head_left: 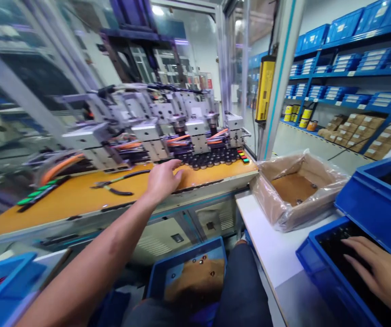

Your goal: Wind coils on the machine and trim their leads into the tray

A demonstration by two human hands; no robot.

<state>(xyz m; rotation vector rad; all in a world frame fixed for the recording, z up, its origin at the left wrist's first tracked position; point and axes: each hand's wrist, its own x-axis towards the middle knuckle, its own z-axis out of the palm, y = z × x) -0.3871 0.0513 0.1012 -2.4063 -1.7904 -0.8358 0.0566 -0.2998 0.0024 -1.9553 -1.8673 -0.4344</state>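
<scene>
On the orange desk [80, 195], the left hand [163, 179] is stretched forward, its fingers loosely curled and empty, tips just beside a row of black parts [212, 160] under the machine [168, 122]. At lower right, the right hand [382, 272] is laid flat, fingers spread, on black parts inside a blue bin [314, 254].

machine [168, 122] behind bench [80, 195]; pliers [117, 184] on bench; carton [297, 188] right; bin [338, 268] nearer.

Orange bench [80, 195] bears pliers [114, 185], black parts [209, 160]; white table [270, 245] carries a lined box [297, 188], perhaps nearly empty.
</scene>
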